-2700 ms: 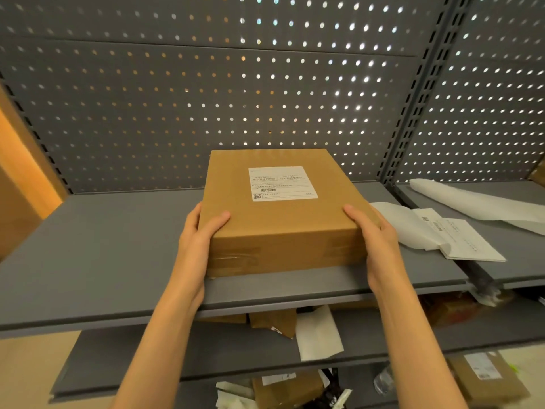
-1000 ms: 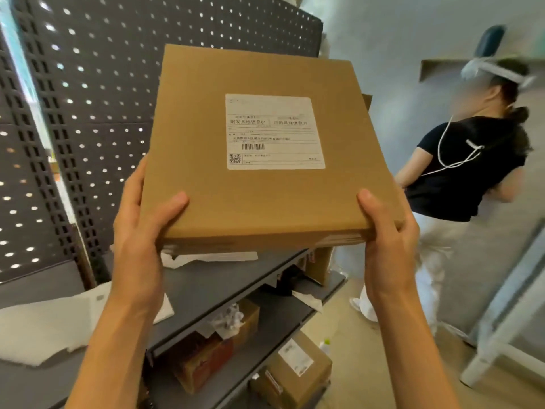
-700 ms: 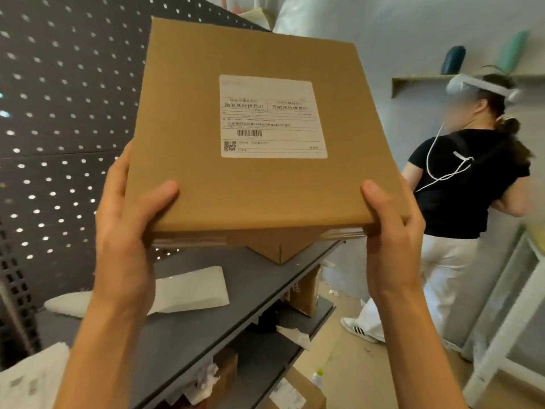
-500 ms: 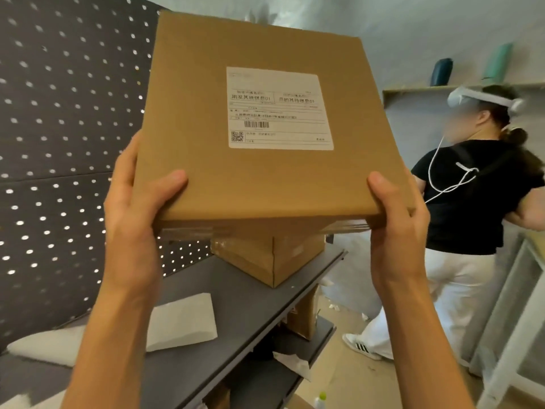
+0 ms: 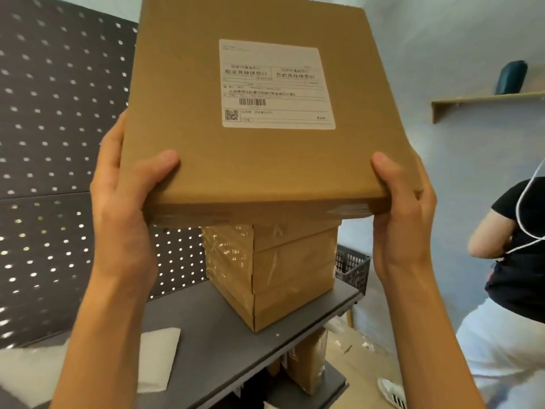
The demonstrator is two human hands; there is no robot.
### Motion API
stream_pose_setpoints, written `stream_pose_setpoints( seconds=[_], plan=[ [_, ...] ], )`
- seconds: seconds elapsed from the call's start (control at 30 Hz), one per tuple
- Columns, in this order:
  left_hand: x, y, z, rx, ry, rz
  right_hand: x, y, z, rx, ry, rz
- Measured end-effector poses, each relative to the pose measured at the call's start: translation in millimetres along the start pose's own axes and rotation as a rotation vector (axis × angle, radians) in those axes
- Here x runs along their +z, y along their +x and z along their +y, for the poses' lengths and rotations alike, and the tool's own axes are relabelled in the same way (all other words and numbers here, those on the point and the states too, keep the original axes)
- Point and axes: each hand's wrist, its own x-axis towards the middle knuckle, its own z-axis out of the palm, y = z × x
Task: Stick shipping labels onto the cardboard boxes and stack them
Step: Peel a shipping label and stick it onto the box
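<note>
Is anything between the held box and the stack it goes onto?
Nothing visible. Both hands, left and right, hold the labelled box directly above the stack on the shelf; the stack's top is hidden.

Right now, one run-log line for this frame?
phase: stacking | left hand: gripping labelled box | right hand: gripping same box | box: above stack of boxes on shelf | contact with stack: cannot tell

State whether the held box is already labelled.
Labelled: a white shipping label lies flat on the top face of the cardboard box.
</note>
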Motion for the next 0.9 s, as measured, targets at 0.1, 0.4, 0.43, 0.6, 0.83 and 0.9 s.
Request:
stream_pose_setpoints(
  seconds=[0.1,0.4,0.43,0.6,0.83,0.9],
  plan=[
    [30,-1,1,0.018,0.053,0.042,-18,31,1,0.040,0.029,-0.059],
    [97,5,10,0.035,0.189,0.147,-46,102,2,0.155,0.126,-0.183],
    [102,6,9,0.034,0.202,0.165,-48,108,4,0.165,0.141,-0.196],
    [122,19,-6,0.039,0.259,0.219,-50,137,21,0.191,0.169,-0.213],
    [141,55,-27,0.055,0.341,0.223,-44,177,45,0.221,0.176,-0.186],
    [147,61,-33,0.065,0.372,0.237,-44,187,52,0.238,0.184,-0.174]
  ],
)
